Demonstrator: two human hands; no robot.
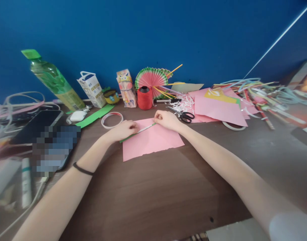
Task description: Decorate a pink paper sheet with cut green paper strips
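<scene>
A sheet of pink paper [153, 142] with a torn front edge lies on the table between my hands. Along its far edge runs a narrow green paper strip [123, 139] with a white band, perhaps tape, on its middle. My left hand [125, 130] is closed over the strip's left part, fingertips pressed together on it. With bent fingers, my right hand [167, 119] pinches the right end of the strip near the sheet's far corner. The fingertips hide part of both holds. Just left of the paper lies a roll of tape [112, 126]; black scissors [186, 116] lie beyond my right hand.
At the back stand a green bottle [58, 83], a carton [92, 89], a red thread spool [144, 99] and a folded paper fan [150, 77]. Pink sheets [218, 108] and loose strips pile up at right. A phone [60, 147] and cables lie at left.
</scene>
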